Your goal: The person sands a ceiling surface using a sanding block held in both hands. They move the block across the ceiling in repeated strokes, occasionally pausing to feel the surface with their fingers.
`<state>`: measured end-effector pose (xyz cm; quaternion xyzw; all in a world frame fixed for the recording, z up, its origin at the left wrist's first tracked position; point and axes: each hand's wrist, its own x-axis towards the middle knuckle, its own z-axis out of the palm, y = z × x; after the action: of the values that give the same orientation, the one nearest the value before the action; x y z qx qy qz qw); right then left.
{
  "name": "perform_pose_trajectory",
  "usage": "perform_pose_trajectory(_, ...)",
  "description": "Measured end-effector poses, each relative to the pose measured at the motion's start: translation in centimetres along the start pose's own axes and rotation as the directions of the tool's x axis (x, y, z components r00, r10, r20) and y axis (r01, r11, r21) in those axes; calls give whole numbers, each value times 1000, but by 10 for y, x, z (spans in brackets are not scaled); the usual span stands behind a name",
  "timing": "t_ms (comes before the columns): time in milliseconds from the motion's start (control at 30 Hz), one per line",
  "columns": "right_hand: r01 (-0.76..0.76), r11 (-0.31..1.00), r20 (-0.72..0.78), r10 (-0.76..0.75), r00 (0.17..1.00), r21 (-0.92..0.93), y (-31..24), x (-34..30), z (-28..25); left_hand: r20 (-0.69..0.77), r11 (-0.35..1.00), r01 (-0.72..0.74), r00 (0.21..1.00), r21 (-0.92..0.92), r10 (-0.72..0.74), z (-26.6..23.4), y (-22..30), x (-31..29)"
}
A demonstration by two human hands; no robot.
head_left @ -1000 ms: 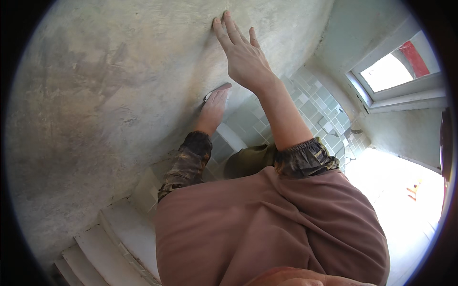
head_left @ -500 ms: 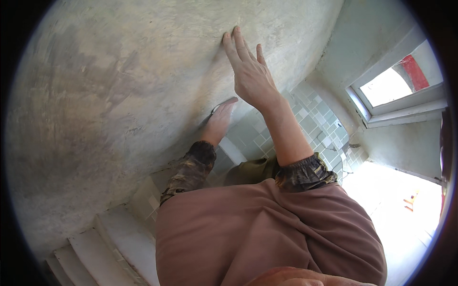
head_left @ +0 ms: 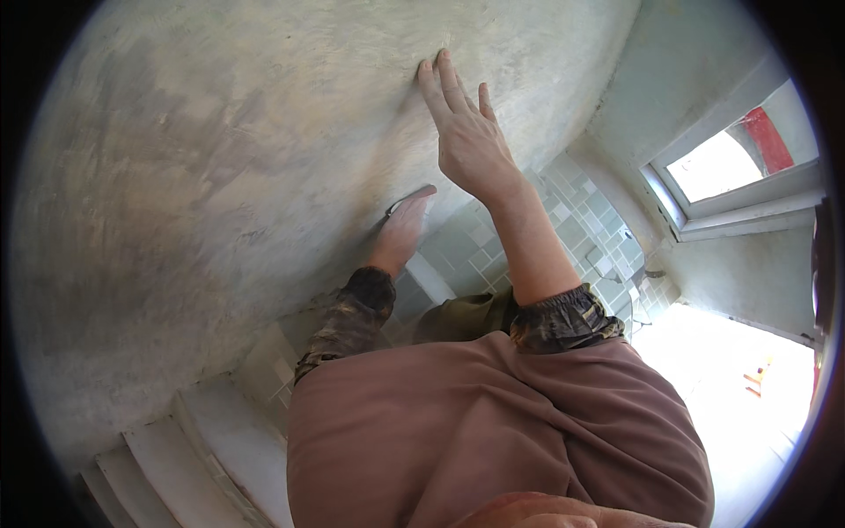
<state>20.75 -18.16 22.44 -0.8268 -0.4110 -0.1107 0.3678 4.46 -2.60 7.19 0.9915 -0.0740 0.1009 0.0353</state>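
A mottled grey plastered wall [head_left: 220,158] with smears and brownish patches fills the left and far part of the view. My right hand [head_left: 471,145] leans on it, fingers stretched and spread, with two fingertips touching the plaster. Lower and to the left, close against the same wall, is my left hand [head_left: 403,231], its fingers pressed together. A thin, flat piece with a dark edge [head_left: 396,206] shows between that hand and the plaster; its kind is mostly hidden by the hand. Both forearms come out of camouflage cuffs.
Pale steps [head_left: 211,440] descend at lower left. Green and white mosaic tiling [head_left: 563,211] covers the floor below my arms. A framed window [head_left: 731,172] is set in the right wall, and a bright opening [head_left: 722,370] lies below it.
The view has shifted very slightly. My right hand keeps its place on the wall, and my left hand stays near the same spot, still on the thin piece.
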Motion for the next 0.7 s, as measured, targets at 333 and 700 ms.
perform_pose_trajectory(333, 0, 1000, 24, 0, 1000, -7, 5, 0, -8, 92, 975, -49, 995, 218, 30, 19, -5, -8)
perform_pose_trajectory(700, 21, 998, 46, -24, 999, 60, 8, -1, -13, 104, 936, 268, 949, 226, -297, 47, 55, 30)
